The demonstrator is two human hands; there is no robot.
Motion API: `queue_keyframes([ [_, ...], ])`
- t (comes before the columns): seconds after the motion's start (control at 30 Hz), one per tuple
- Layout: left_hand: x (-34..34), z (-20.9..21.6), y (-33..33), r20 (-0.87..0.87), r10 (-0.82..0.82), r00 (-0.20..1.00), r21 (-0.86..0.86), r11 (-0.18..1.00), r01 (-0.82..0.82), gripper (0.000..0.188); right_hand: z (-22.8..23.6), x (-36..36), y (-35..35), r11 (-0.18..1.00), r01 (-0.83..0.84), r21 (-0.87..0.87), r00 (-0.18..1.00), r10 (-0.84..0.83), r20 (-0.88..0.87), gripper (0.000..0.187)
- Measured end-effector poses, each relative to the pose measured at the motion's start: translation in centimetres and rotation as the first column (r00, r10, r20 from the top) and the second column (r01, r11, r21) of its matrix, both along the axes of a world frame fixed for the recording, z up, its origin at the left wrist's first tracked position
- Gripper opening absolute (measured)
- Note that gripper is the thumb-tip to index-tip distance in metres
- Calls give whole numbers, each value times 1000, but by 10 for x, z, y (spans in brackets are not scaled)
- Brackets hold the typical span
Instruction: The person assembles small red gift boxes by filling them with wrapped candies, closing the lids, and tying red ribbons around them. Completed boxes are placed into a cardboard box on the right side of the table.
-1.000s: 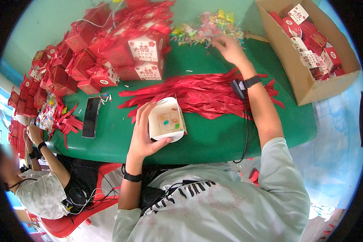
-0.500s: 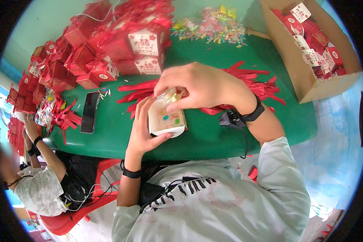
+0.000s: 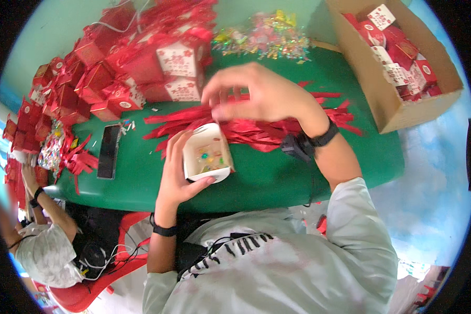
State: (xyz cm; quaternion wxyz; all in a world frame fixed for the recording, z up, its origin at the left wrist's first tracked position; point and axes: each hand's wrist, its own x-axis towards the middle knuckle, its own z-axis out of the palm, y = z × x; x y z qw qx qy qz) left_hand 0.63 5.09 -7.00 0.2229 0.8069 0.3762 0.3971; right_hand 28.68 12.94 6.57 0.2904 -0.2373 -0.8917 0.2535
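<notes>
Head view is showing one smooth, glossy green surface (image 3: 277,183) stretching before a pale green wall (image 3: 319,26). On the left, a heap of red card boxes with sheer red ribbon (image 3: 94,83) is piling up, too overlapped to count. One open brown cardboard carton (image 3: 403,118) is standing at the right, holding more red and white boxes in a jumble. One co-worker in a pale shirt (image 3: 44,254) is sitting at far left. Across the middle, a flat heap of shiny red fabric ribbons (image 3: 256,137) is lying, its strips crossing too closely to count. Behind it, one mound of small crinkly wrapped pieces (image 3: 267,36) is glinting. The right hand (image 3: 256,99) is hovering above the ribbons, blurred, fingers loosely curved and apparently released. The left hand (image 3: 177,180) is grasping one open square box with cream-white inner walls (image 3: 220,174) at the ribbons' near edge, its mouth facing up. One black rectangular phone (image 3: 108,152) is lying farther left. Inside the open box, one teal piece (image 3: 204,156) is showing among several blurred ones.
</notes>
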Motion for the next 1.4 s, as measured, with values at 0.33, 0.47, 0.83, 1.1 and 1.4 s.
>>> queue_keyframes([
  [0.33, 0, 0, -1, 25, 9, 1000, 4, 1000, -9, 109, -75, 173, 120, 469, 877, 105, 432, -866, 252, 55],
  [0.47, 3, 0, 0, 46, -9, 999, -10, 1000, 10, 108, -143, 235, 129, 277, 930, 244, 213, -943, 255, 74],
  [0.83, 1, -1, 1, 44, -3, 999, -2, 1000, 3, 109, -159, 237, 144, 467, 824, 319, 362, -869, 338, 51],
  [1.1, 0, -1, 0, 38, -2, 999, 3, 1000, 2, 108, -158, 205, 130, 475, 803, 360, 405, -878, 254, 57],
  [1.4, 0, 0, 0, 37, 0, 999, -7, 1000, 0, 108, -144, 197, 129, 515, 825, 233, 442, -844, 302, 51],
])
